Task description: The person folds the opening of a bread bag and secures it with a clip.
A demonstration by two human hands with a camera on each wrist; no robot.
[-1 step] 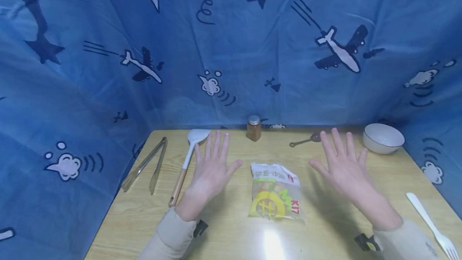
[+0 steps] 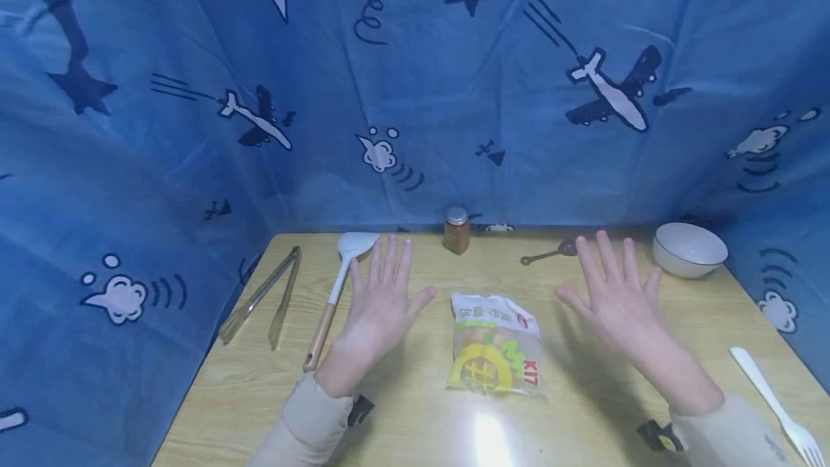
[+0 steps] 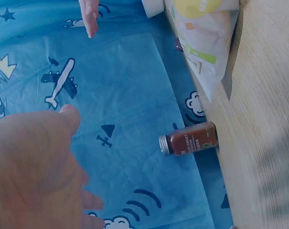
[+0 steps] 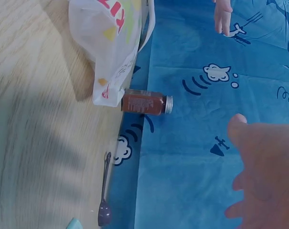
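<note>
Left hand (image 2: 382, 305): I read the fingers as straight and spread, palm down above the table, with nothing in its grasp.
Right hand (image 2: 619, 301): I see the same posture, fingers extended and fanned, thumb out, nothing in its grasp.
Snack bag (image 2: 494, 344): lies flat on the table between the two hands, near both and touching neither; I see printed yellow and green graphics and red lettering.
Spatula (image 2: 337, 287): white head, wooden handle, lying just beside the left hand on its outer side.
Tongs (image 2: 262, 295): metal, lying further left, near the table's left edge.
Spice jar (image 2: 457, 230): upright at the far edge, silver cap, brown contents, beyond the bag.
Small spoon (image 2: 547, 254): dark, lying at the far edge, just beyond the right fingertips.
Bowl (image 2: 689, 248): white, at the far right corner.
Fork (image 2: 772, 403): white plastic, near the right edge, beside the right forearm.
Table (image 2: 421, 424): light wood grain.
Backdrop (image 2: 415, 92): blue cloth printed with aeroplanes, stars and clouds.
</note>
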